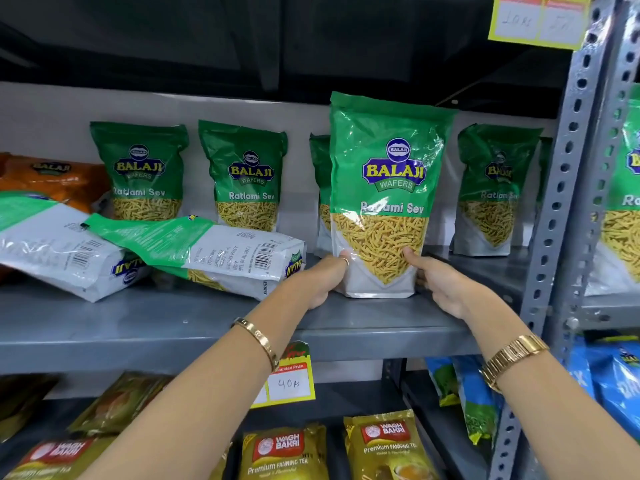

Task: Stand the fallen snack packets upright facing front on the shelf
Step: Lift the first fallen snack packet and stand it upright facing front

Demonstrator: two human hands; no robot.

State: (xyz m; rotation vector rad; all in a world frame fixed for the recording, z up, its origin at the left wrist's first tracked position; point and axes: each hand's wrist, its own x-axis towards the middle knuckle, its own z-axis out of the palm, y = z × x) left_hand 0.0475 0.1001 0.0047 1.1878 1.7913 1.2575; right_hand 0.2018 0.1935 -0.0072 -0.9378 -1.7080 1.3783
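Observation:
A green Balaji Ratlami Sev packet (384, 188) stands upright, label forward, near the front of the grey shelf (173, 337). My left hand (320, 280) grips its lower left corner and my right hand (440, 282) grips its lower right corner, thumbs on the front. Two fallen packets lie on their fronts to the left: one (207, 251) beside my left hand, another (52, 244) at the far left. Upright packets stand along the back: one (142, 171), a second (246, 178), a third (491, 188), and one (320, 188) partly hidden behind the held packet.
An orange Balaji packet (48, 178) lies at the back left. A perforated metal upright (561, 188) bounds the shelf on the right. A yellow 40 Rs price tag (289, 379) hangs from the shelf edge. Wagh Bakri tea packs (284, 452) fill the lower shelf.

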